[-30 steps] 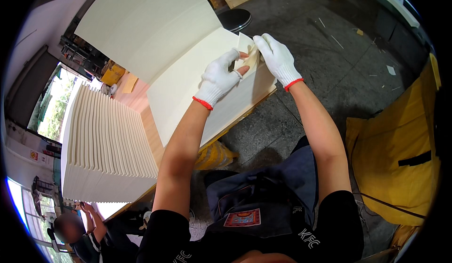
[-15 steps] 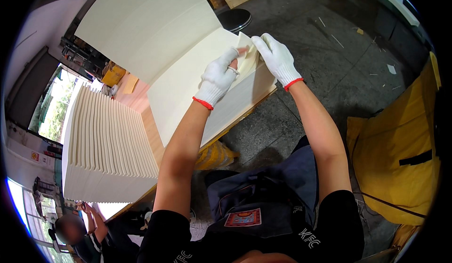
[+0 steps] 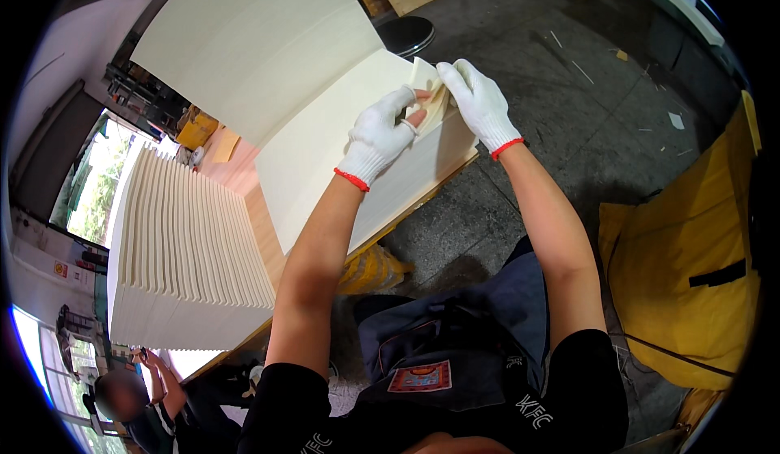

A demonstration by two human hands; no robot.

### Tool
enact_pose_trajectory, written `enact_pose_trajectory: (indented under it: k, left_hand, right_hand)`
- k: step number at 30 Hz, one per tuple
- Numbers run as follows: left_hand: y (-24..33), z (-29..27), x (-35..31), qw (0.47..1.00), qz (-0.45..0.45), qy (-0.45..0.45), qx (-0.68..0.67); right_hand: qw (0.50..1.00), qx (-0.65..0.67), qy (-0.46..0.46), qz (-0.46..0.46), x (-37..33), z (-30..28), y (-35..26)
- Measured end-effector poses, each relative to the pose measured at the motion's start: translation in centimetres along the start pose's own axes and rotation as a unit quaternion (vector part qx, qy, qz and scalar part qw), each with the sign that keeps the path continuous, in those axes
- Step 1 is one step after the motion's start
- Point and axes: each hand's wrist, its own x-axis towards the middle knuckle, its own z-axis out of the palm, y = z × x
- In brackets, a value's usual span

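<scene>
A thick stack of large cream paper sheets point(image 3: 313, 166) lies on the table in front of me, its near right corner bent up in a curled bundle of sheets point(image 3: 436, 101). My right hand point(image 3: 478, 101), in a white knit glove with a red cuff, is closed on that corner from the right. My left hand point(image 3: 380, 133) wears a matching glove with bare thumb and index fingertip. These two digits are spread apart against the lifted sheet edges. Behind, a broad cream sheet point(image 3: 252, 40) rises from the stack.
A tall pile of cream sheets in wavy layers point(image 3: 191, 235) stands at left on the wooden table point(image 3: 264, 231). Beyond the stack is a round black stool point(image 3: 406, 35). A yellow fabric container point(image 3: 682, 267) stands at right. Another person point(image 3: 154, 397) is at lower left.
My left thumb has moved out from the index finger, widening the gap between them at the sheet edges. The right hand stays at the corner, nearly still.
</scene>
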Motion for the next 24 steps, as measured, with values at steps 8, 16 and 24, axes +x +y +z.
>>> enact_pose_trajectory:
  k: [8,16,24]
  left_hand:
    - [-0.2,-0.1,0.3,0.999,0.012,-0.026,0.027]
    - [0.3,-0.1,0.0,0.998,0.0,-0.003,0.06]
    - [-0.6,0.1,0.0,1.0,0.019,0.008,-0.018]
  right_hand:
    - [0.999,-0.017,0.023,-0.022,0.4,0.5,0.8]
    - [0.999,-0.024,0.015,-0.021,0.3,0.6,0.5]
    - [0.999,-0.029,0.005,-0.019,0.2,0.3,0.2]
